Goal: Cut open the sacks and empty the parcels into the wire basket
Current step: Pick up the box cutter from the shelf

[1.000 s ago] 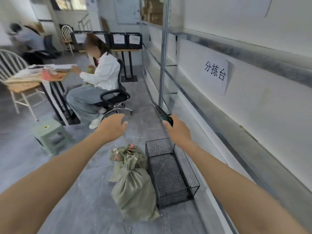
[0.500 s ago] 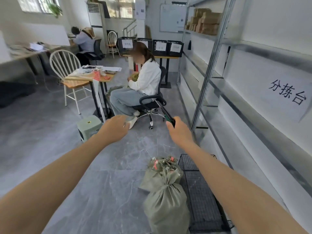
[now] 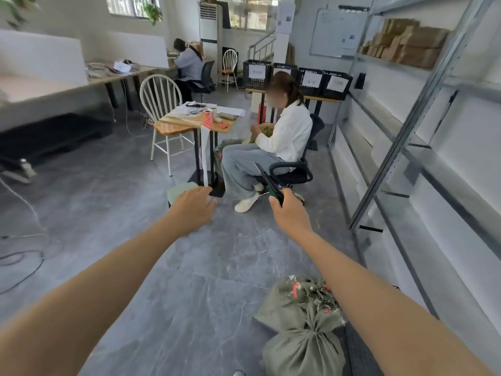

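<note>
Two olive-green sacks lie on the grey floor at the lower right: a tied one [image 3: 303, 348] nearest me and a second sack [image 3: 295, 297] with a frayed, red-marked top behind it. Only a dark sliver of the wire basket [image 3: 357, 351] shows beside them, mostly hidden under my right forearm. My right hand [image 3: 288, 213] is stretched out forward, well above and beyond the sacks, gripping green-handled scissors [image 3: 269, 183] whose blades point up and away. At the same height, my left hand [image 3: 193, 210] reaches forward with relaxed fingers and holds nothing.
A seated person [image 3: 273, 147] on an office chair works at a small table [image 3: 198, 123] straight ahead. A green stool [image 3: 179, 192] stands just beyond my left hand. Metal shelving [image 3: 401, 137] runs along the right wall. Cables [image 3: 24, 256] trail on the floor at left.
The view has lifted and swung left, so the sacks and basket slid down to the lower right corner. Both arms stay stretched forward, the right still holding the scissors.
</note>
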The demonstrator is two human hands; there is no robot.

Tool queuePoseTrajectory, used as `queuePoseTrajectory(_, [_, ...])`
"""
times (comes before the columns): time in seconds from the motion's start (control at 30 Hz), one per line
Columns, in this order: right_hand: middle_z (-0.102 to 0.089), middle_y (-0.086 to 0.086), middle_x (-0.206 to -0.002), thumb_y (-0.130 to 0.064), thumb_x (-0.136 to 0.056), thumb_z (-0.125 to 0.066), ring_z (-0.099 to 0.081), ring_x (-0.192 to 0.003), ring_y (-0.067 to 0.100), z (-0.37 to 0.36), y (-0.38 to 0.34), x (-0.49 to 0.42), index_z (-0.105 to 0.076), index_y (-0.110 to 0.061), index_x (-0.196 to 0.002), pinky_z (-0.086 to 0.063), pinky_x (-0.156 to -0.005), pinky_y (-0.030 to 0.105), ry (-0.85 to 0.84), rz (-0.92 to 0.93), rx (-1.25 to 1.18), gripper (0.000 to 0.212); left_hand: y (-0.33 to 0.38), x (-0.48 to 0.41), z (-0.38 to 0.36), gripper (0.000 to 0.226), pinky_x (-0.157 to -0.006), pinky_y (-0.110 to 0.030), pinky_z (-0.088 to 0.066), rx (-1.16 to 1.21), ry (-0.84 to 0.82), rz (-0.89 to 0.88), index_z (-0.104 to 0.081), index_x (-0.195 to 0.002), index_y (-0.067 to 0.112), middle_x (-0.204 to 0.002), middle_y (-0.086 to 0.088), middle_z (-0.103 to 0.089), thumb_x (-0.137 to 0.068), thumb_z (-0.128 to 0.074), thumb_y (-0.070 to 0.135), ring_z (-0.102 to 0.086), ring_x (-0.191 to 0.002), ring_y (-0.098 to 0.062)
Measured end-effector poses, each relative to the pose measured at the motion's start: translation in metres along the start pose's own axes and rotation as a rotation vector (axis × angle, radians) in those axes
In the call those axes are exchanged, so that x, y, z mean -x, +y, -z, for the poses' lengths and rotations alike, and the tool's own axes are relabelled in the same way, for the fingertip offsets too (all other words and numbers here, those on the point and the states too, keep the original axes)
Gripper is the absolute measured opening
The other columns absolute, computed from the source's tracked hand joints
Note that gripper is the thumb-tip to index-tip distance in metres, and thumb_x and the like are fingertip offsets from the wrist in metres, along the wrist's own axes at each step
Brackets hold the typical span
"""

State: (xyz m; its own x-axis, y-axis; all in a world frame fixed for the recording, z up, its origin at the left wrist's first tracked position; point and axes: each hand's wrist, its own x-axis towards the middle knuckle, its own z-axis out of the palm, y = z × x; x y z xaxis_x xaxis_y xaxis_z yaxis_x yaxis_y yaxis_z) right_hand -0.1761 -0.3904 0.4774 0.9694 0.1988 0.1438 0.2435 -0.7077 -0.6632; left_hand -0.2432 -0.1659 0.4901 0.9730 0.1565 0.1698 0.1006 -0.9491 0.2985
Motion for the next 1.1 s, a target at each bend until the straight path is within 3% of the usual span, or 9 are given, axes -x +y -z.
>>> queuePoseTrajectory(0.13, [-0.062, 0.011, -0.108, -0.037, -0.098, -0.044, -0.057, -0.102, 0.032, -0.031, -0.009, -0.041, -0.046, -0.009, -0.113, -0.046, -0.084, 0.043, -0.026, 0.017, -0.002, 0.032, -0.029, -0.03, -0.005, 0.037, -0.09, -0.039, -0.041, 0.013, 0.009, 0.009, -0.05, -0.125, 0.006, -0.126, -0.014, -0.056, -0.097, -0.038, 0.028, -0.054, -0.11, -0.033])
queuePoseTrajectory(0.33, [-0.055, 0.002, -0.091, -0.038, -0.098, -0.043, -0.055, -0.09, 0.027, -0.076, -0.011, -0.129, -0.045, -0.013, -0.097, -0.041, -0.073, 0.037, -0.026, 0.009, -0.018, 0.025, -0.074, -0.111, -0.018, 0.037, -0.088, -0.04, -0.043, -0.027, 0.014, 0.004, -0.052, -0.119, 0.006, -0.122, -0.011, -0.058, -0.097, -0.039, 0.032, -0.056, -0.106, -0.03])
queuePoseTrajectory(0.6, [-0.054, -0.001, -0.091, -0.039, -0.097, -0.043, -0.056, -0.09, 0.026, -0.113, 0.002, -0.244, -0.045, -0.015, -0.099, -0.038, -0.072, 0.036, -0.018, -0.08, -0.039, 0.023, -0.103, -0.237, -0.035, 0.038, -0.088, -0.037, -0.041, -0.046, -0.052, -0.031, -0.049, -0.126, 0.007, -0.125, -0.01, -0.056, -0.098, -0.038, 0.032, -0.054, -0.11, -0.029])
queuePoseTrajectory(0.7, [-0.061, 0.003, -0.103, -0.039, -0.097, -0.044, -0.057, -0.097, 0.027, -0.115, 0.011, -0.267, -0.048, -0.013, -0.112, -0.045, -0.078, 0.04, 0.0, -0.117, -0.049, 0.03, -0.107, -0.27, -0.046, 0.042, -0.092, -0.037, -0.04, -0.048, -0.086, -0.055, -0.045, -0.133, 0.009, -0.132, -0.009, -0.053, -0.098, -0.039, 0.031, -0.052, -0.116, -0.029])
queuePoseTrajectory(0.87, [-0.058, 0.001, -0.087, -0.037, -0.097, -0.044, -0.057, -0.085, 0.026, -0.109, 0.039, -0.286, -0.045, -0.014, -0.097, -0.043, -0.07, 0.037, 0.027, -0.21, -0.036, 0.024, -0.1, -0.314, -0.067, 0.039, -0.09, -0.039, -0.042, -0.067, -0.168, -0.113, -0.049, -0.126, 0.008, -0.125, -0.011, -0.056, -0.098, -0.038, 0.033, -0.055, -0.109, -0.03])
queuePoseTrajectory(1.0, [-0.058, 0.005, -0.089, -0.037, -0.097, -0.045, -0.056, -0.084, 0.028, -0.092, 0.064, -0.293, -0.045, -0.013, -0.097, -0.046, -0.073, 0.04, 0.086, -0.302, -0.056, 0.024, -0.076, -0.351, -0.084, 0.039, -0.088, -0.038, -0.042, -0.059, -0.222, -0.202, -0.049, -0.127, 0.007, -0.124, -0.011, -0.056, -0.097, -0.037, 0.03, -0.054, -0.11, -0.03])
queuePoseTrajectory(1.1, [-0.056, 0.002, -0.083, -0.037, -0.097, -0.045, -0.056, -0.077, 0.027, -0.077, 0.084, -0.294, -0.045, -0.013, -0.097, -0.043, -0.065, 0.037, 0.158, -0.382, -0.073, 0.025, -0.05, -0.376, -0.1, 0.037, -0.083, -0.035, -0.041, -0.041, -0.25, -0.298, -0.049, -0.125, 0.006, -0.122, -0.011, -0.057, -0.096, -0.038, 0.027, -0.055, -0.108, -0.03])
